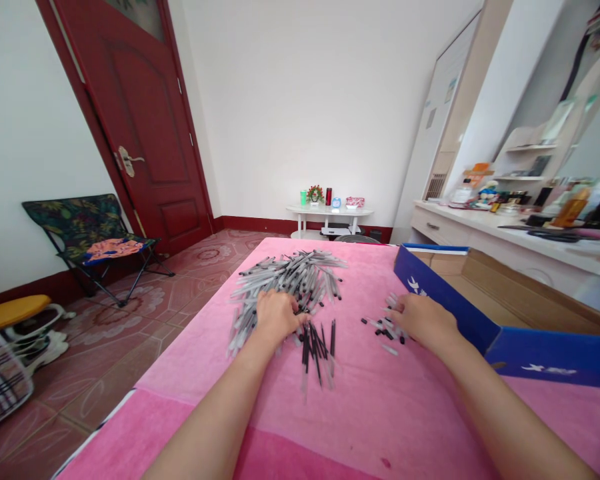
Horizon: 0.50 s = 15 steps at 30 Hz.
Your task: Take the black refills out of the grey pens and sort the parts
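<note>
A large pile of pens (300,277), with clear barrels and black ends, lies on the pink cloth (360,413). My left hand (277,317) is at the pile's near right side, fingers curled together; what they hold is hidden. Just below its fingertips lies a loose fan of black pen refills (317,350) with clear ends. To the right is a small heap of pen caps (387,327), clear and black. My right hand (425,320) reaches over this heap, its fingers bent and closed at a clear piece; whether they grip it is hard to see.
An open blue cardboard box (530,357) stands on the right, close to my right forearm. Beyond the cloth is a low white table (325,211) with small items. A folding chair (110,243) stands at left, and a dresser (480,227) at right.
</note>
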Motion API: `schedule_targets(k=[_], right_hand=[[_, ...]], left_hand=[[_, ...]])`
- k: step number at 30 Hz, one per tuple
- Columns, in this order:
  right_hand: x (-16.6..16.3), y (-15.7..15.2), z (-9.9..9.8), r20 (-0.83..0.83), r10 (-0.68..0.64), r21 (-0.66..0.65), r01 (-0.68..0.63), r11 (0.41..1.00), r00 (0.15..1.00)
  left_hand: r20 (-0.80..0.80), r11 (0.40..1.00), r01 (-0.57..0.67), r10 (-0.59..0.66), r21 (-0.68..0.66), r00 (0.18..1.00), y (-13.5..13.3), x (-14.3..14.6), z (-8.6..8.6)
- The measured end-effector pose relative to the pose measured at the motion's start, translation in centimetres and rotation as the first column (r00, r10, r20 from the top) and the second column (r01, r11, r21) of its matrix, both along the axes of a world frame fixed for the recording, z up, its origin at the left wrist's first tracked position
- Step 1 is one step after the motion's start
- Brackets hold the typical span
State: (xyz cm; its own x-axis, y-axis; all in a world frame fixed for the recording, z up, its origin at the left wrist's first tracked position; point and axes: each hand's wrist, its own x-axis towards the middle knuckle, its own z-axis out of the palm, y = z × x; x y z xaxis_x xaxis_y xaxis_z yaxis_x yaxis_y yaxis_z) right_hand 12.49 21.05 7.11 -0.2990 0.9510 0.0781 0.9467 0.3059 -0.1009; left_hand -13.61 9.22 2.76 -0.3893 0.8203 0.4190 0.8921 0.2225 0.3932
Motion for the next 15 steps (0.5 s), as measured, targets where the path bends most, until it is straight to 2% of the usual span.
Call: schedule_targets(k=[5, 11, 15], right_hand=[[-1.2, -1.1, -0.4, -0.042, 0.071, -0.009, -0.071, 0.997, 0.997], [-2.1, -1.6, -0.7, -0.114, 0.131, -0.01, -0.133, 0.991, 0.985], [-2.5, -2.0, -0.9, -0.226, 0.195, -0.005, -0.201, 0.98, 0.955]], left_hand=[[0.069, 1.0, -0.014, 0.014, -0.009, 0.998, 0.1, -0.8, -0.1], [0.081, 0.997, -0.07, 0.071, -0.018, 0.994, 0.5, 0.3, -0.3], [0.118, 0.994, -0.102, 0.105, -0.026, 0.987, 0.2, 0.5, 0.7]])
